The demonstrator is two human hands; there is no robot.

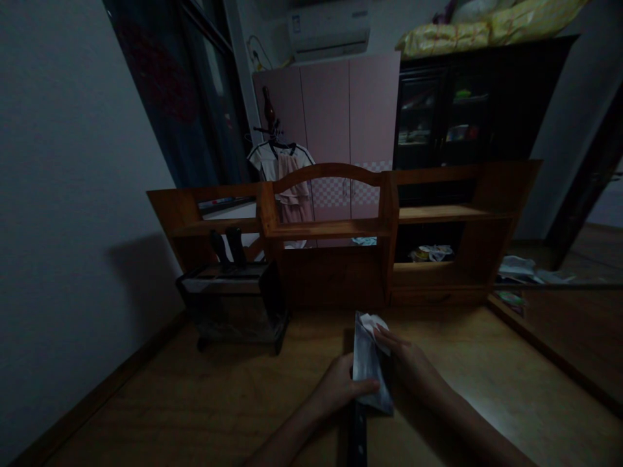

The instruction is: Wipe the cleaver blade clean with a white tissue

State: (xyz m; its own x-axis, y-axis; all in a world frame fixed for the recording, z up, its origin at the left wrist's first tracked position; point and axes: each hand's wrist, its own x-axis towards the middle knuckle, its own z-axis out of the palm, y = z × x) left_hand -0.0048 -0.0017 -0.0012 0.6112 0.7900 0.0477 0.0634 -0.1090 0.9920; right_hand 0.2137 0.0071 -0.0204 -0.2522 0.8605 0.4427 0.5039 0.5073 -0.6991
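Both my hands meet low in the middle of a dim wooden desk (204,402). My left hand (341,386) is closed on the lower part of a pale flat packet (367,363), thumb pressed on its front. My right hand (406,360) grips the packet's upper right edge, where something white (374,322) shows at the top. Under the hands lies a dark narrow strip (359,431) that runs toward me; I cannot make out what it is.
A wooden shelf unit (341,227) stands along the desk's back edge. A black wire rack (233,292) sits at its left end. Beyond are a pink wardrobe (341,117), hanging clothes (287,175), a dark cabinet (457,104) and a wall air conditioner (328,26).
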